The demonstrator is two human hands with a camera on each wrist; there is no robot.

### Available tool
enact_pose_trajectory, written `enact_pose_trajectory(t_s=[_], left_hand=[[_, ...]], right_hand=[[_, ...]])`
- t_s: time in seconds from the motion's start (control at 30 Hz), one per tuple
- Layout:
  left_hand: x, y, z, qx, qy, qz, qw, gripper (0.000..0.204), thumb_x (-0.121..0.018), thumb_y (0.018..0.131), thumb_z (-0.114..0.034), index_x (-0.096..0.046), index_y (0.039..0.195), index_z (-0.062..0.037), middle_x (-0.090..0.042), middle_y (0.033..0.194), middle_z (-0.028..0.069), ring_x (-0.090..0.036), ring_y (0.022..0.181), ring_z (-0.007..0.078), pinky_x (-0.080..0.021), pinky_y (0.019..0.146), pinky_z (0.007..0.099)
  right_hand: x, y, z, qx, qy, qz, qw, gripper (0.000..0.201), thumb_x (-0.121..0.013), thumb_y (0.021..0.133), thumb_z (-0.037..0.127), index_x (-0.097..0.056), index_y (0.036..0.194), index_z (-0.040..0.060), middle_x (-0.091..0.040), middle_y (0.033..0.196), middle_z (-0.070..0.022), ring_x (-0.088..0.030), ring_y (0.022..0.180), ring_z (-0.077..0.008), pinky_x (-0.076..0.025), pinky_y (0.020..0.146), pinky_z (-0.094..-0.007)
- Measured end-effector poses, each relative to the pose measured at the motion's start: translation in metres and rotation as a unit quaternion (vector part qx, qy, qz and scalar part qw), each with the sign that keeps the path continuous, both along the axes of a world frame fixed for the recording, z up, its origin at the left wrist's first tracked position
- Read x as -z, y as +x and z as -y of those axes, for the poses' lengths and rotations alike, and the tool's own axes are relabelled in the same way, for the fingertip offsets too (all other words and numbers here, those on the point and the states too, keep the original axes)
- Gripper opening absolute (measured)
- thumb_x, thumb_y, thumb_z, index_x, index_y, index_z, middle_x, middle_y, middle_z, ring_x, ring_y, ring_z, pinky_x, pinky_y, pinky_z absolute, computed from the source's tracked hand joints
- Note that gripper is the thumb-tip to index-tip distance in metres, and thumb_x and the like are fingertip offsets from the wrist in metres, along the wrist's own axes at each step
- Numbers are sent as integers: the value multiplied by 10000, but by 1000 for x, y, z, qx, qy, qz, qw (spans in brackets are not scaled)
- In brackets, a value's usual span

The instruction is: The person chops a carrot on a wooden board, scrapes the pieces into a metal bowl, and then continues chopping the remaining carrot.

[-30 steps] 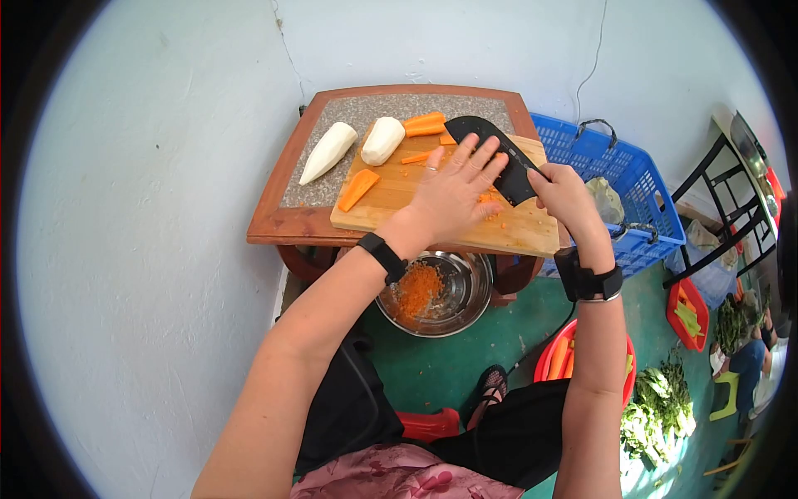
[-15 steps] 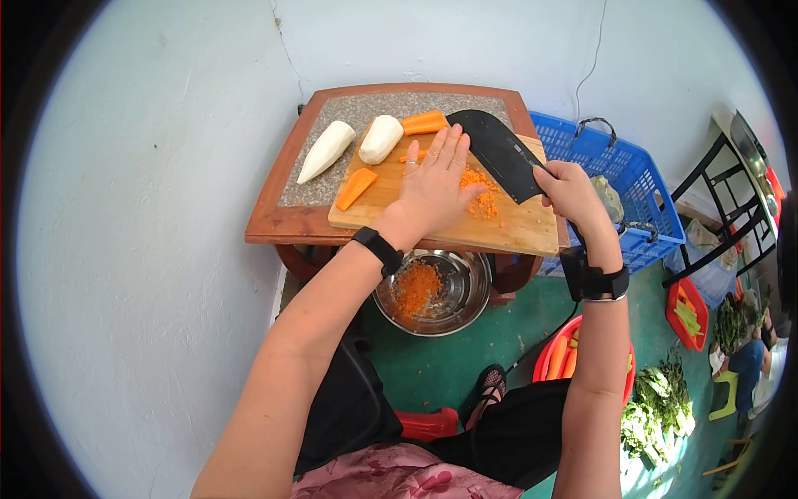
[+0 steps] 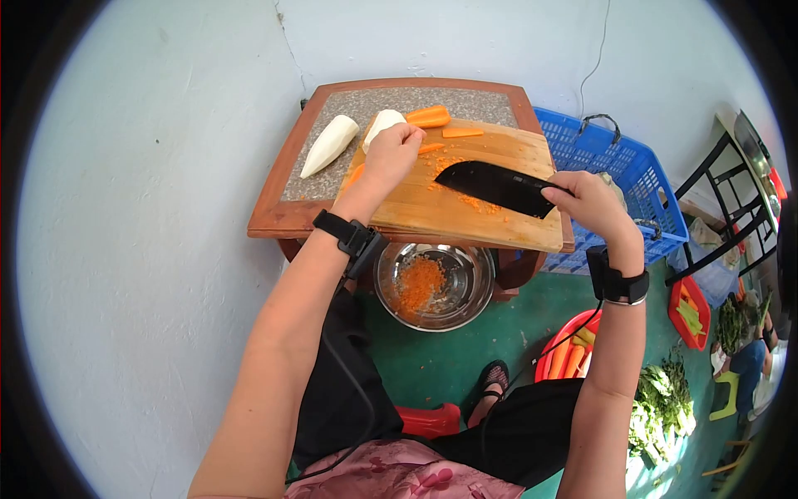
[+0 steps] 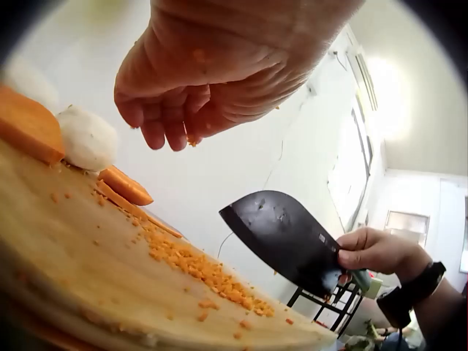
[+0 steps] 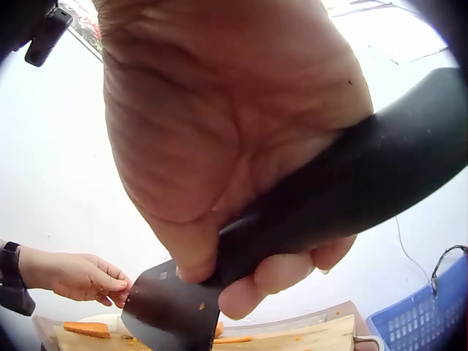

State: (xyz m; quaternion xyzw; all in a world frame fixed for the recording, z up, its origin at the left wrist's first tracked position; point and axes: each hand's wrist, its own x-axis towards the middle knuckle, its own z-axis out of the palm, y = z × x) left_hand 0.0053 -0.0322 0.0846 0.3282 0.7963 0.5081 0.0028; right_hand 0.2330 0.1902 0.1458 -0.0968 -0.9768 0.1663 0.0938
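My right hand (image 3: 588, 201) grips the handle of a black cleaver (image 3: 497, 188), its blade low over the cutting board (image 3: 416, 208) by minced carrot (image 4: 197, 267). In the right wrist view the fingers of that hand (image 5: 234, 110) wrap the black handle. My left hand (image 3: 392, 156) is above the board's left part, in front of a peeled white root (image 3: 384, 125). Its fingers are curled in the left wrist view, with orange bits on the fingertips (image 4: 192, 140) and nothing larger held. Carrot pieces (image 3: 427, 117) lie at the board's back; another peeled root (image 3: 330, 146) lies left of the board.
A steel bowl (image 3: 478, 303) with orange shreds stands on the floor below the table edge. Right of the table is a blue basket (image 3: 657, 187). A red basin (image 3: 544, 366) of carrots, leafy greens (image 3: 652, 432) and a red stool (image 3: 428, 422) are lower down.
My left hand has moved left, away from the cleaver and mince, and its spread fingers have curled. The cleaver has swung down and turned more level, over the mince.
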Motion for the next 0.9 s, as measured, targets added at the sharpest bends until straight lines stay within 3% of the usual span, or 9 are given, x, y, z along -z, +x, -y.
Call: enact_pose_trajectory(t_s=[0.07,0.2,0.4,0.6,0.7,0.9], left_hand=[[5,-2,0,47,21,64,997,294,-556,967,-244,-657,1035,23,-639,843,24,-557,787,84,-450,704,247],[9,0,-1,50,-5,75,996,330,-540,978,-262,-653,1065,35,-648,877,25,-566,801,96,-455,726,244],[11,0,2,42,-28,57,997,325,-550,970,-268,-652,1067,25,-652,893,29,-571,826,92,-462,745,259],[14,0,2,33,-23,34,999,317,-565,959,-265,-653,1061,22,-648,856,29,-564,794,91,-462,730,269],[14,2,3,20,-21,18,999,313,-564,959,-262,-652,1066,19,-648,840,33,-564,781,94,-463,719,271],[17,0,6,7,-21,8,1000,311,-556,958,-251,-647,1087,16,-665,854,61,-592,797,124,-475,730,292]], right_hand=[[13,-7,-2,-76,-37,-30,996,238,-639,885,227,-614,863,-9,-554,655,-148,-531,604,-285,-437,591,-367],[20,-15,3,-88,-1,27,996,234,-653,875,217,-619,905,-12,-558,710,-199,-524,632,-322,-448,606,-372],[32,-26,1,-78,-32,-20,996,226,-652,871,224,-637,916,3,-598,747,-212,-584,705,-378,-466,637,-402],[40,-41,1,8,70,-28,997,259,-620,880,329,-660,938,80,-665,849,-182,-636,847,-385,-511,703,-468],[41,-45,6,38,106,-42,993,254,-614,884,342,-660,932,96,-672,828,-169,-644,826,-381,-517,689,-475],[30,-40,7,89,77,-92,989,253,-605,891,340,-664,904,94,-672,821,-171,-647,816,-382,-511,672,-471]])
